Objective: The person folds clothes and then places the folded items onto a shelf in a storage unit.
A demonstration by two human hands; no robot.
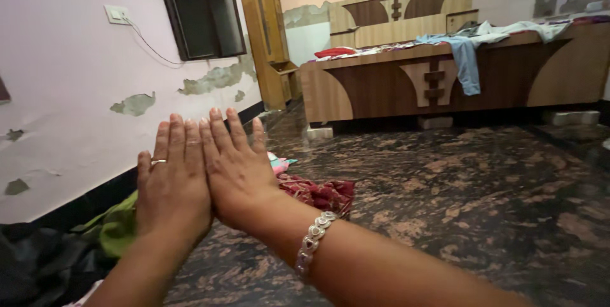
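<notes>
Head view, bedroom floor. Both hands are raised in front of the camera, backs toward it, fingers straight and pointing up. The left hand [173,183] and right hand [236,170] sit side by side, touching along their inner edges. Both are flat and wide, holding nothing. 1 ring [157,162] shows on a left finger. 1 silver bracelet [314,237] circles the right wrist.

Near left, behind and below the hands: a green cloth [115,227] lies on the floor against the wall base, just left of the left hand. A dark red patterned cloth [321,193] lies on the floor just right of the right hand. A small pink and teal item [278,164] shows between that cloth and the right hand; its kind cannot be told.

Floor [457,205]: dark marble with brown patches. Far right: a wooden bed [445,81] with a light blue garment [467,59] hanging over its footboard. Left wall [70,91]: pale, with peeling paint, 1 switch plate [117,13] and 1 dark window [200,8].
</notes>
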